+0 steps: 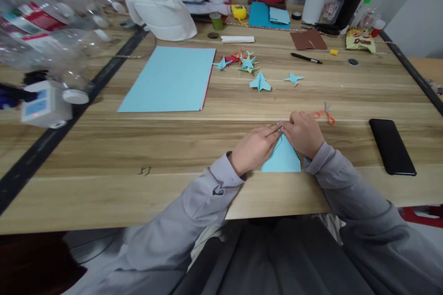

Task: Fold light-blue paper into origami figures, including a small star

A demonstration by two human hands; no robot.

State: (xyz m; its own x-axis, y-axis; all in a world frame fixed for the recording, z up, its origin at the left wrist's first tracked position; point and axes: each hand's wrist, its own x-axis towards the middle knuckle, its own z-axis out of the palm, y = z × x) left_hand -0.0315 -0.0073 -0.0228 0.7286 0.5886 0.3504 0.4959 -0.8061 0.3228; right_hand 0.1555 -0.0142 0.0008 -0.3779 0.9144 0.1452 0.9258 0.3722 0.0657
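A light-blue sheet of folded paper (284,159) lies on the wooden table in front of me, its narrow tip pointing away. Both hands meet at that tip. My left hand (258,145) presses on the paper's left edge with its fingers held together. From the right, my right hand (303,132) pinches the tip between closed fingers. The very end of the paper is partly hidden under the fingertips. Just beyond my right hand lie scissors with orange handles (331,120). Farther off are a folded blue paper plane (260,82) and a smaller one (294,78).
A stack of blue sheets (173,78) lies left of centre. A black phone (392,146) rests at the right, and a pen (306,58) lies farther back. Plastic bottles (44,18) crowd the left side beside a small white device (46,103). A yellow tape measure (238,12) stands at the back.
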